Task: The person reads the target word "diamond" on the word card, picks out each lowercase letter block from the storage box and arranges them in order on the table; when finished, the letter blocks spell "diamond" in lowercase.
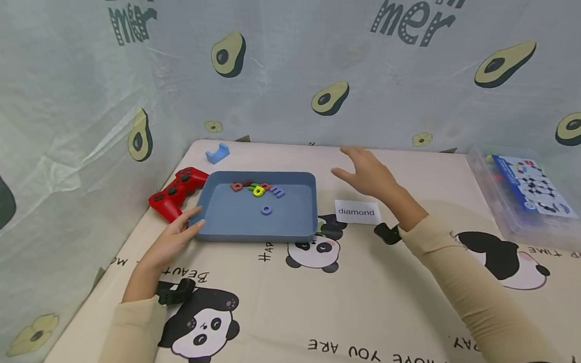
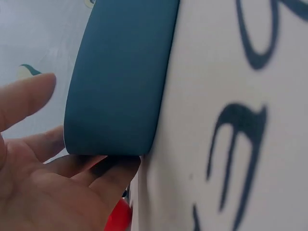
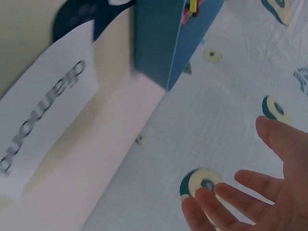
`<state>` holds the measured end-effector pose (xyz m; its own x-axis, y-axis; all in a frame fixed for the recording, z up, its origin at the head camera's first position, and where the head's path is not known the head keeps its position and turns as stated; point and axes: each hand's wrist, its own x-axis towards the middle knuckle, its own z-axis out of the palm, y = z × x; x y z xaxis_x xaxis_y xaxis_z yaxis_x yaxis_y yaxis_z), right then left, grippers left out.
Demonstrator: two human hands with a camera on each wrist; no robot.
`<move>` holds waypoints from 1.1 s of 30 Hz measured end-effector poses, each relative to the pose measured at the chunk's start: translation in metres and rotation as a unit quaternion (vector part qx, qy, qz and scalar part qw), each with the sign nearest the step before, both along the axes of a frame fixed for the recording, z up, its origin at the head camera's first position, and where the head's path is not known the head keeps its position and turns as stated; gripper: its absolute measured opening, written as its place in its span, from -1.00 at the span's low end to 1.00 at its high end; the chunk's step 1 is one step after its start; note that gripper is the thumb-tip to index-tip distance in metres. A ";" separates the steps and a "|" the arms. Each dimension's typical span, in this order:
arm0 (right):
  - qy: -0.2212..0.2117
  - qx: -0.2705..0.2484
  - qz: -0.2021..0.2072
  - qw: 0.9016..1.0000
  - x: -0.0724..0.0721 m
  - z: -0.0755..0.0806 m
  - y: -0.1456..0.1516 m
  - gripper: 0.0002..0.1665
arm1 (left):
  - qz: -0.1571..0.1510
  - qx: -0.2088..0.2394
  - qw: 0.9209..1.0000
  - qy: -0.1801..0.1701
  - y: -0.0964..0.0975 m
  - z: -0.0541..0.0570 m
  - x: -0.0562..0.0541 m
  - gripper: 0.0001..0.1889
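Observation:
A blue-grey tray [image 1: 292, 224] lies on the table with several coloured plastic letters in it. A purple ring-shaped letter [image 1: 266, 209] sits apart from the group, which includes a yellow letter [image 1: 258, 191] and a purple letter m [image 1: 277, 191]. My left hand [image 1: 170, 243] is at the tray's near left corner. In the left wrist view its straight fingers [image 2: 118, 175] touch the end wall, with the thumb off the tray. My right hand [image 1: 369, 173] hovers right of the tray with fingers spread, holding nothing. Below it lies a white card [image 1: 358, 211] printed "diamond".
A red game controller [image 1: 178, 193] lies against the tray's left side. Behind it is a small blue plastic piece [image 1: 217, 153]. At the far right stands a clear plastic box [image 1: 517, 221] with a printed sheet [image 1: 535, 186] on it. A patterned curtain [image 1: 277, 70] hangs behind the table.

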<state>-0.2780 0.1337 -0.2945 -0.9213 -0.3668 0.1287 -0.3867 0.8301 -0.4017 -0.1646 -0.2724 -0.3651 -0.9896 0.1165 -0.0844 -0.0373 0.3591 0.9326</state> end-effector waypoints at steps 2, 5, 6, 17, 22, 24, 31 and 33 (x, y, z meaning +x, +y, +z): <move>-0.006 -0.003 0.013 1.000 -0.005 0.000 -0.015 -0.25 | 0.004 -0.008 1.000 -0.003 0.000 -0.001 0.001 -0.37; -0.014 -0.002 0.035 0.999 -0.013 0.000 -0.037 -0.31 | 0.011 -0.009 1.000 -0.005 0.000 -0.003 0.002 -0.38; -0.016 0.000 0.041 0.999 -0.016 -0.001 -0.044 -0.33 | 0.014 -0.009 1.000 -0.006 0.001 -0.003 0.002 -0.38; -0.056 0.064 0.117 0.990 -0.034 -0.016 -0.117 -0.57 | 0.023 0.017 1.000 0.001 0.002 -0.008 0.003 -0.39; -0.106 0.090 0.143 0.980 -0.036 -0.022 -0.142 -0.56 | 0.030 0.015 0.999 0.001 0.000 -0.011 0.004 -0.39; -0.123 0.099 0.143 0.977 -0.036 -0.024 -0.150 -0.55 | 0.031 0.015 0.999 0.002 -0.002 -0.012 0.004 -0.39; -0.130 0.137 0.131 0.973 -0.039 -0.032 -0.162 -0.56 | 0.018 0.007 1.000 0.013 -0.006 -0.015 0.002 -0.38; -0.124 0.148 0.130 0.972 -0.040 -0.036 -0.164 -0.57 | 0.017 0.006 1.000 0.012 -0.006 -0.016 0.001 -0.38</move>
<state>-0.3185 -0.0300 -0.3307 -0.7818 -0.5784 -0.2330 -0.5203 0.8110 -0.2676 -0.1633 -0.2786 -0.3814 -0.9947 0.0846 -0.0590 -0.0261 0.3467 0.9376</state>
